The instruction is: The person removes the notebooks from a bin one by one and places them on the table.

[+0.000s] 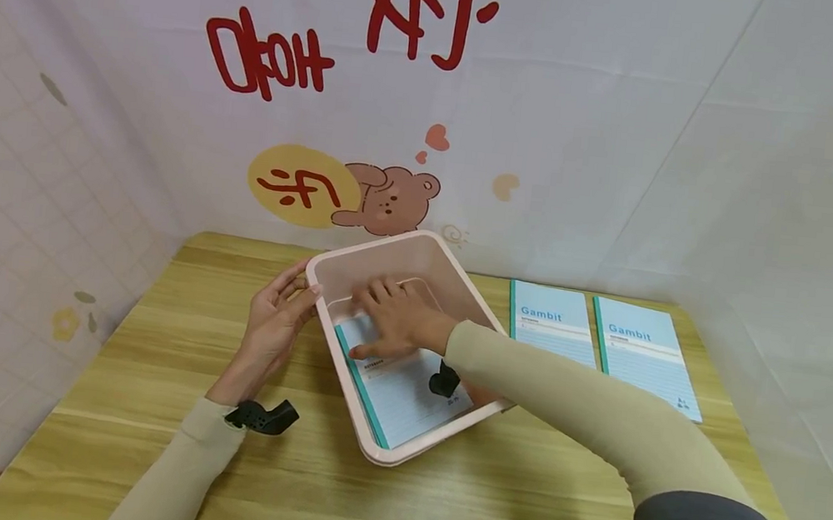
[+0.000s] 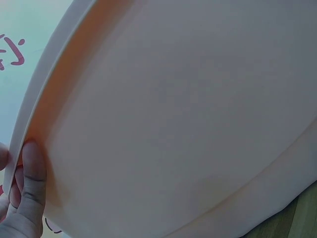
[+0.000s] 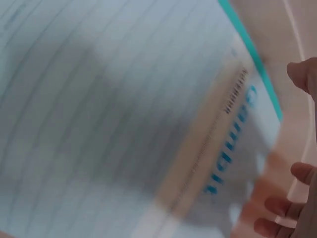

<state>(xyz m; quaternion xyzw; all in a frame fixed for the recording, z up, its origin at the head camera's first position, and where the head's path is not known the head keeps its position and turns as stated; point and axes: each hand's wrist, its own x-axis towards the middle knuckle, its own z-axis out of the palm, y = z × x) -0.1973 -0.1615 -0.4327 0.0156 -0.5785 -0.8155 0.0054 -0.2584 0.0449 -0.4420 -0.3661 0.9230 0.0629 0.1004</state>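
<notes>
A pale pink plastic bin (image 1: 378, 266) sits slightly turned on the table in the head view. My left hand (image 1: 270, 330) holds its far left corner, thumb on the rim and fingers on the outside. The left wrist view shows those fingers (image 2: 33, 173) pinching the rim against the bin's wall (image 2: 163, 109). Inside the bin lies a light blue notebook (image 1: 410, 406) with a green spine, "Gambit" on its cover. My right hand (image 1: 399, 321) reaches in with spread fingers over the notebook's top end, partly covering it. In the right wrist view its fingertips (image 3: 277, 206) are beside the notebook's top edge.
Two more Gambit notebooks, one (image 1: 549, 327) partly behind my right forearm and another (image 1: 648, 353) farther right, lie on the wood-grain table (image 1: 274, 489). A printed white cloth (image 1: 590, 101) stands behind the table and along its sides. Black mounts (image 1: 262, 417) sit on both wrists.
</notes>
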